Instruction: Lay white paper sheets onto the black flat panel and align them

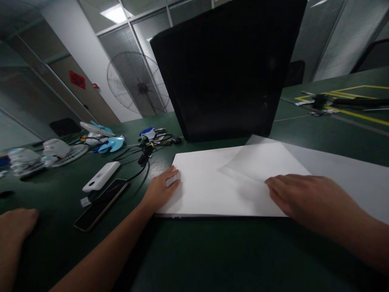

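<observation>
A pad of blank white paper (pixel 206 182) lies on the green table, its left edge nearest to me on the left. My left hand (pixel 162 188) rests on that left edge with its fingers apart, pressing on the paper. Over the pad's right half a thin sheet of paper (pixel 273 158) is lifted and curved. My right hand (pixel 298 194) is closed, its thumb and fingers pinching this sheet by the near edge. More white paper (pixel 343 170) spreads to the right, partly behind my right hand and forearm.
A large black panel (pixel 227 73) stands behind the pad. Left of my arm are a phone (pixel 101 205), a white power bank (pixel 101 177) and cables (pixel 146 154). Another person's hand (pixel 18 223) rests at the left edge. Black equipment (pixel 349 101) lies at right by yellow tape.
</observation>
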Demonstrator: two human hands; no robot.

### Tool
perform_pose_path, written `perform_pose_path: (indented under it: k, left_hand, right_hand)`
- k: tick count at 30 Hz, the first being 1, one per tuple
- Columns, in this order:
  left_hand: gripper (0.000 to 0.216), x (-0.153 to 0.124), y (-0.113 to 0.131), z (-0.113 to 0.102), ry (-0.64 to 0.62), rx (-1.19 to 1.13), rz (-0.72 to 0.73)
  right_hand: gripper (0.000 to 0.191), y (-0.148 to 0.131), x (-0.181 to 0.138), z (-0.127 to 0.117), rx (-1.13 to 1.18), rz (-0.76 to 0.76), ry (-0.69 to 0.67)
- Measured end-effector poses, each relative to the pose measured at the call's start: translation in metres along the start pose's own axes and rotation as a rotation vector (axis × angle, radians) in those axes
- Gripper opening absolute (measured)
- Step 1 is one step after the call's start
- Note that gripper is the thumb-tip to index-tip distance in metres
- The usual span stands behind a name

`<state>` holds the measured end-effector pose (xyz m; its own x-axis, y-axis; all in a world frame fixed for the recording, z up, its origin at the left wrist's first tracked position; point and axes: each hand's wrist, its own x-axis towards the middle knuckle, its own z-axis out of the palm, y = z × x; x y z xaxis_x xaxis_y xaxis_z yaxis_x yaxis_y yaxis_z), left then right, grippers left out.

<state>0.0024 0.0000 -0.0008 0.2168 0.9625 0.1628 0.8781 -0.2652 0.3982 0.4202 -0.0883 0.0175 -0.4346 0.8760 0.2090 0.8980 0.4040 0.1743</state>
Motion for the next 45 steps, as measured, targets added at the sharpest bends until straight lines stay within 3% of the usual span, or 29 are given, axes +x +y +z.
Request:
perform_pose_path:
  k: [2,5,9,13,18,22,26,32,45]
  left_hand:
    - [0.063,0.0,-0.001,0.0,-0.001,-0.053,0.006]
    - [0.066,0.0,0.0,-0.001,-0.001,-0.12,0.011]
    - [0.073,-0.001,0.003,-0.003,-0.012,-0.096,0.007]
    - [0.078,0.0,0.004,-0.002,-0.011,-0.027,-0.005]
    - [0.068,0.003,-0.003,0.003,0.03,-0.052,-0.045]
    - [0.056,0.005,-0.008,0.005,0.073,-0.068,-0.028]
    - [0.056,0.006,-0.01,0.005,0.07,-0.084,-0.023]
    - [0.072,0.004,-0.006,0.004,0.016,-0.08,-0.037]
    - [0.095,-0.007,0.005,-0.002,-0.196,0.068,0.076]
  right_hand:
    - [0.042,-0.021,-0.001,0.007,0.046,-0.214,0.131]
    - [0.046,-0.04,-0.001,0.011,0.145,-0.332,0.24]
    - [0.051,-0.05,-0.002,0.0,0.376,-0.251,0.071]
    - [0.068,-0.037,0.0,-0.009,0.504,-0.183,-0.092]
    - [0.09,0.017,-0.003,0.02,0.331,-0.022,-0.023]
    - [0.102,0.045,-0.015,0.041,0.226,0.045,-0.077]
    - [0.106,0.039,-0.021,0.032,0.216,-0.019,-0.069]
    - [0.085,0.028,-0.011,0.017,0.234,-0.089,-0.034]
    - [0.09,0.032,-0.005,0.017,0.241,-0.09,-0.006]
